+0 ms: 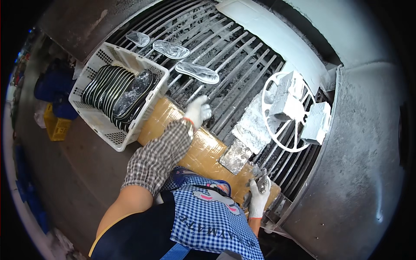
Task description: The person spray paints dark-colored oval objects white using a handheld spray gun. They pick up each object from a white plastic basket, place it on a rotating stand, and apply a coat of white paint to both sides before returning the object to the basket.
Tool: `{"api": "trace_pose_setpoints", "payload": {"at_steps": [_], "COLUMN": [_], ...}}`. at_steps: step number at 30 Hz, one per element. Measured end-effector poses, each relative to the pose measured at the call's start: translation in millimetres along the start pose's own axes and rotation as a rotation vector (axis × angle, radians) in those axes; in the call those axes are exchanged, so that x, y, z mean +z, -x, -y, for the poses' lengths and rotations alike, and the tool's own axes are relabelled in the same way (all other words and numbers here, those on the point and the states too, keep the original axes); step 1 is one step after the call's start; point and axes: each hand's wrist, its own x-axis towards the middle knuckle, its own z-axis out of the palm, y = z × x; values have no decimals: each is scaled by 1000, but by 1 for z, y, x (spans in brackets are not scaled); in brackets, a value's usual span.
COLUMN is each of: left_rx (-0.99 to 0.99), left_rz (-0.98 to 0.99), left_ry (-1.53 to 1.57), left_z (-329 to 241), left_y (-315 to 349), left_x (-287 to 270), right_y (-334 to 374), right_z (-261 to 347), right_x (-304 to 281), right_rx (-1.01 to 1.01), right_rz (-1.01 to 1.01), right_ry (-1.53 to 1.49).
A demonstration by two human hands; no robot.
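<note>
My left hand (198,112), in a white knit glove, hovers over the near ends of the rack's bars. Its fingers are loosely apart, and I see nothing in them. Beyond it, three sole-shaped pieces lie in a slanting row on the bars: a large one (197,72), a middle one (171,50) and a small one (138,39), their faces silvery and film-like. At the lower right, my gloved right hand (259,197) is closed round a grey metal spray gun (262,181), partly hidden by the fingers.
Left of the rack (234,93), a white plastic basket (123,141) holds several dark soles (108,89) on edge. Brown taped cardboard (203,151) covers the near edge. A white-coated wheel-shaped stand (271,125) with box-like blocks (315,125) stands right. A yellow crate (57,125) sits far left.
</note>
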Motion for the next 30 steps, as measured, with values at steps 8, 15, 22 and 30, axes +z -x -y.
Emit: {"api": "trace_pose_setpoints", "payload": {"at_steps": [8,15,22,30], "left_rx": [291,962,544,423], "left_rz": [-17,-390,-906,-801], "left_ry": [-257,-495,-1264,-1355], "left_z": [-19,-92,-143,-154], "left_y": [138,202,234,199], "left_x": [-24,-107,-146,-180], "right_y": [-11,0,4,12], "right_z": [-23,-9,-17,-11], "right_x": [-3,-1,-9,-7], "right_rx": [-106,-109,-103,-130], "right_rz": [36,58,83,44], "right_ry": [-21,-63,-80,-120]}}
